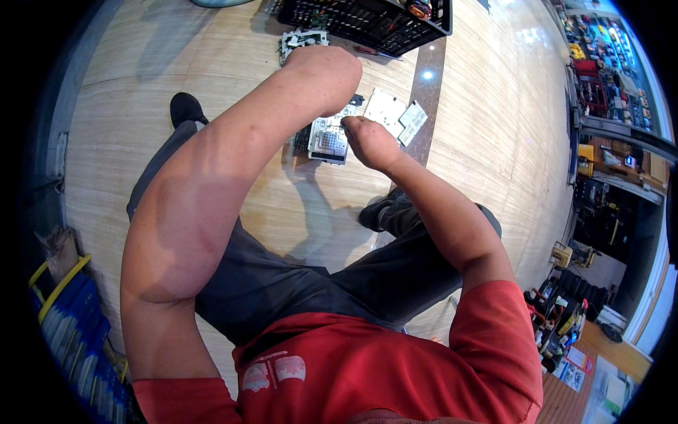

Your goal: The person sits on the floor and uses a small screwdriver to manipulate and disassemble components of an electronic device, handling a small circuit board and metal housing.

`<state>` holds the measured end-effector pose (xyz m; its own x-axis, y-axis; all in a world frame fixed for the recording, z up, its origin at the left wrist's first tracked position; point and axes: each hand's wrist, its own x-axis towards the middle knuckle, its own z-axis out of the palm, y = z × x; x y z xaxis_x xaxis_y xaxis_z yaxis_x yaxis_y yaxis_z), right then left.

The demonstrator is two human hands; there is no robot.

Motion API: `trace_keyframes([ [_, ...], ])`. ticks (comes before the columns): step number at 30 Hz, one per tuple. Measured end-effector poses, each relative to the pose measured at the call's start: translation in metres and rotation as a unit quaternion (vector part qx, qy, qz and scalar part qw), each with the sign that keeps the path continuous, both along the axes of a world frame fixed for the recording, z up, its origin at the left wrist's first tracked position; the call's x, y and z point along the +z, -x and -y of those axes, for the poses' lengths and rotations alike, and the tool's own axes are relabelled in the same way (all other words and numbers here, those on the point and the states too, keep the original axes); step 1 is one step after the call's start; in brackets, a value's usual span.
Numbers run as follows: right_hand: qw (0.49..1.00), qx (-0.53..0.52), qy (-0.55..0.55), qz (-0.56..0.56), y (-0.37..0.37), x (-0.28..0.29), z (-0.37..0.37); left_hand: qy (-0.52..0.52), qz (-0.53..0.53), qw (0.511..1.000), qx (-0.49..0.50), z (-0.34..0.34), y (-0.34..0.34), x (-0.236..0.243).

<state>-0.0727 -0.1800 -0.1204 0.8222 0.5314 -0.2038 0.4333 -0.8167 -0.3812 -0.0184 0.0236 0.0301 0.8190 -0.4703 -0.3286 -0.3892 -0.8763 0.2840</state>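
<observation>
A silver metal casing with a perforated panel (329, 142) and a dark side lies on the floor between my feet. My right hand (372, 143) is at its right edge, fingers curled together; whatever they pinch is too small to make out. My left hand (330, 69) reaches over the far end of the casing, wrist bent, and its fingers are hidden under the hand. To the right of the casing lie a flat white metal plate (385, 109) and a smaller slotted plate (412, 123). Beyond my left hand sits a metal frame with circuit parts (302, 41).
A black plastic crate (367, 27) with parts inside stands at the far side, a thin screwdriver-like tool (376, 52) in front of it. Shelves of tools (607, 78) line the right side. Blue and yellow items (74, 332) stand at the lower left.
</observation>
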Motion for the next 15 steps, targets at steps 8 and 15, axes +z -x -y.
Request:
trace_keyframes([
  [8,1.000,-0.004,0.017,-0.002,0.002,0.003,0.002,-0.003,0.004,1.000,-0.010,0.005,-0.001,-0.005],
  [15,0.999,-0.015,0.029,-0.027,0.000,-0.001,0.003,0.003,0.001,1.000,-0.009,0.006,-0.001,-0.006],
])
